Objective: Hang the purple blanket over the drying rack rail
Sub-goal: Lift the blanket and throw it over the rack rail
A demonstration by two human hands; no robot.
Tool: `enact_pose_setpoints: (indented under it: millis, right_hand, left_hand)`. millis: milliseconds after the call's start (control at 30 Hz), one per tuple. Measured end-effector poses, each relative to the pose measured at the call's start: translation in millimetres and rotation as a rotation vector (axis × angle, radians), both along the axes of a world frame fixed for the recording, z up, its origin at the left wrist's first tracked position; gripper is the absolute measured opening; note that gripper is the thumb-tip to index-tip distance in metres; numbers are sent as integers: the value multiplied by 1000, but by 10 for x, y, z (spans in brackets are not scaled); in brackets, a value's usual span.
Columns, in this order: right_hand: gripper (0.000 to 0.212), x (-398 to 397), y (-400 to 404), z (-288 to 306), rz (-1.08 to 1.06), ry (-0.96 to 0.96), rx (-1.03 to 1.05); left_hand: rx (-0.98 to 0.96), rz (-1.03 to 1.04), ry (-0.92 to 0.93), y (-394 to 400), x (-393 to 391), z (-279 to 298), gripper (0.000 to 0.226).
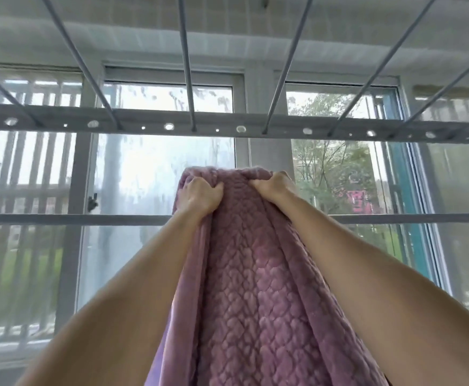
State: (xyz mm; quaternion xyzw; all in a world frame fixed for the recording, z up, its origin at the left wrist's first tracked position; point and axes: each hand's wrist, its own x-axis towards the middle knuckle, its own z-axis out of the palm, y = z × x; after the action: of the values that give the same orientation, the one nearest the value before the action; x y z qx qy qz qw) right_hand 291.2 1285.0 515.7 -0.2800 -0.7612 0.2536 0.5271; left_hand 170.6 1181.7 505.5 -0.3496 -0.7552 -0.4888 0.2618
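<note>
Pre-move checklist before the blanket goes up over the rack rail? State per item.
1. Left hand gripping purple blanket: ok.
2. Right hand gripping it: ok.
3. Blanket top edge above the perforated rack rail: not ok, it sits below.
4. Rail and thin rods bare of other laundry: ok in view.
5. Blanket spread flat: not ok, bunched between the hands.
6. Lower end hanging free: cannot tell, out of frame.

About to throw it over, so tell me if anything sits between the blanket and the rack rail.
Nothing visible does. Both hands, left and right, grip the blanket at its top edge, below the rail. Only open air lies between them; the rods above are bare.
</note>
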Motion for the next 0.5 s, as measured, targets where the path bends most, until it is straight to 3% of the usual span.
enact_pose_setpoints:
  millis: [67, 133, 233, 333, 400, 500]
  right_hand:
    - [51, -11, 76, -167, 20, -56, -34]
    - [52, 4, 116, -228, 8, -26, -30]
    - [52, 108, 73, -182, -4, 26, -42]
    - [47, 207, 45, -220, -25, 91, -24]
    - [44, 193, 0, -367, -48, 154, -2]
    - [56, 143, -37, -626, -32, 279, -17]
  left_hand:
    - [-64, 58, -18, 21, -88, -190, 55]
    - [-25, 72, -20, 39, -46, -277, 55]
    - [85, 100, -3, 26, 198, -320, 72]
    - [168, -15, -17, -57, 502, -663, 103]
    - [102, -125, -103, -110, 604, -1108, 126]
    - [66, -278, -258, -156, 552, -1656, 142]
